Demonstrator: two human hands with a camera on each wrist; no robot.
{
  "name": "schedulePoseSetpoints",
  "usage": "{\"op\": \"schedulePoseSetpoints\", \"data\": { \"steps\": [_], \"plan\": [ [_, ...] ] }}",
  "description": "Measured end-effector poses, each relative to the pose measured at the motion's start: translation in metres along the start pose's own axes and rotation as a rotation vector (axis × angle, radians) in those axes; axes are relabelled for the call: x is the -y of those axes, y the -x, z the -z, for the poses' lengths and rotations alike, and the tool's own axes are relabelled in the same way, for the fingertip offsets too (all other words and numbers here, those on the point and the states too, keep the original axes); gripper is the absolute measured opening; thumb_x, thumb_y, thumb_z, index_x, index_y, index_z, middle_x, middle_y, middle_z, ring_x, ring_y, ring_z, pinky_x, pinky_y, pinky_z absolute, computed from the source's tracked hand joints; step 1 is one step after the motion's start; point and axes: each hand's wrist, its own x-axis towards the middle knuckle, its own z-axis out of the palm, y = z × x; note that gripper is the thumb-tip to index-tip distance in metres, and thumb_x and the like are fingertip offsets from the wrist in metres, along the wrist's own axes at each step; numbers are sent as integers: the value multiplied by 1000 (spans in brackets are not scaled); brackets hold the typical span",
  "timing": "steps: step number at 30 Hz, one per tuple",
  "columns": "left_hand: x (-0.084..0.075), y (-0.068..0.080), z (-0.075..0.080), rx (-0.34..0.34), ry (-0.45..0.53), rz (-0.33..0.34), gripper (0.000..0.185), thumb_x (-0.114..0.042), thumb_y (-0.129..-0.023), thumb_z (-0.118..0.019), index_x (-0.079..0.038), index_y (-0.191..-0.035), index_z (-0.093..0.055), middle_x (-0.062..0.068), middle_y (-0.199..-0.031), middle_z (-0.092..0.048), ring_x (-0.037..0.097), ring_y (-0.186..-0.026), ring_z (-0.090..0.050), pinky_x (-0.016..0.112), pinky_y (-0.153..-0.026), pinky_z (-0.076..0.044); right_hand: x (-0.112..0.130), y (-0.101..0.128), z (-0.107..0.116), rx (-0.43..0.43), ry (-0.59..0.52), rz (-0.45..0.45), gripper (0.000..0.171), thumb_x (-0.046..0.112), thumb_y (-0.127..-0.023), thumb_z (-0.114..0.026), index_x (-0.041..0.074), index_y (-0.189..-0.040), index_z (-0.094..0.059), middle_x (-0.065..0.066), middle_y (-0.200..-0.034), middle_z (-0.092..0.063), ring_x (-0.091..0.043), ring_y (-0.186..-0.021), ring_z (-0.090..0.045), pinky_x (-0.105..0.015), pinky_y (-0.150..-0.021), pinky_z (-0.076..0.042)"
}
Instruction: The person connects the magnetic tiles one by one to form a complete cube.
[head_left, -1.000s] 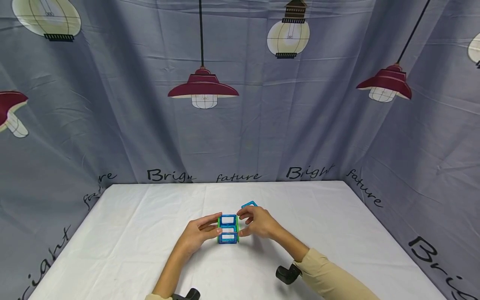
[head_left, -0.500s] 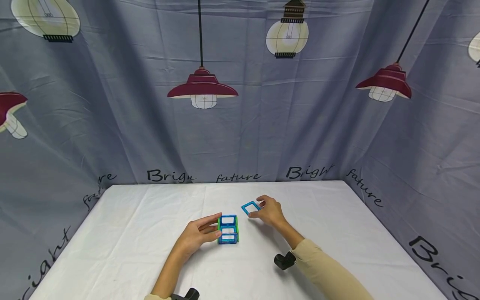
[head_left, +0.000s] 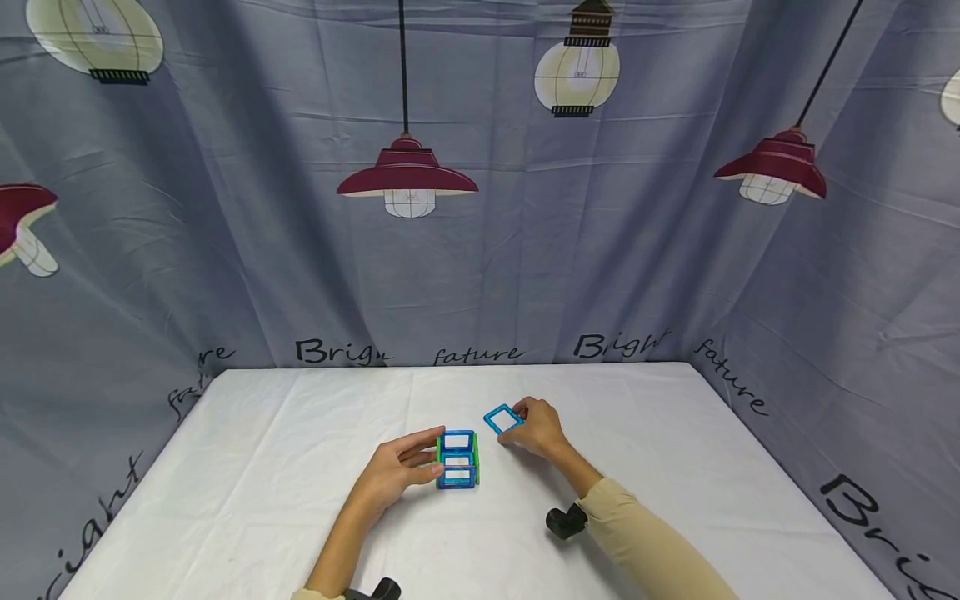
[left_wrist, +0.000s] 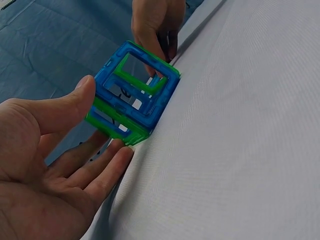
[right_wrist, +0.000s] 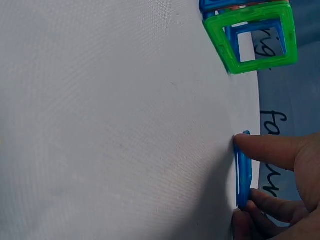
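A small cube of magnetic tiles [head_left: 459,468], blue with green sides, stands on the white cloth in the head view. My left hand [head_left: 388,473] holds it from the left side, thumb near the front and index finger by the back edge. In the left wrist view, the thumb meets an edge of the blue face and the other fingers lie along a green tile [left_wrist: 107,114]. Farther back and to the right, a loose blue square magnetic tile [right_wrist: 245,172] lies low at the cloth. My right hand [head_left: 537,429] pinches its right corner between thumb and fingers.
The white cloth-covered table [head_left: 637,450] reaches back to a grey-blue curtain [head_left: 525,275] printed with lamps and lettering. Black wrist cameras sit at the left wrist [head_left: 378,590] and at the right sleeve [head_left: 566,522].
My right hand has left the cube's right side, moved back and right to the loose blue tile, and taken hold of it. The left hand and the cube stay in place.
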Motion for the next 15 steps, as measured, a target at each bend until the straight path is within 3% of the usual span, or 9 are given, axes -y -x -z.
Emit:
{"op": "schedulePoseSetpoints", "data": {
  "steps": [8,15],
  "plan": [
    [0,1,0,7,6,5,59,-13,-86,-81,-16,-142,-61,12,-148,-56,32,-135,-55,37,-106,-52,9,9,15,78,-29,7,55,18,-70,-92,-1,-117,-68,-11,-103,-67,-22,-90,-58,-39,-84,-54],
    [-1,0,0,10,9,1,58,-12,-88,-79,-15,-143,-60,11,-145,-59,31,-133,-56,40,-107,-51,31,23,33,177,-100,126,54,17,-69,-90,5,-118,-72,-5,-99,-69,-18,-87,-56,-32,-76,-49]
  ]
}}
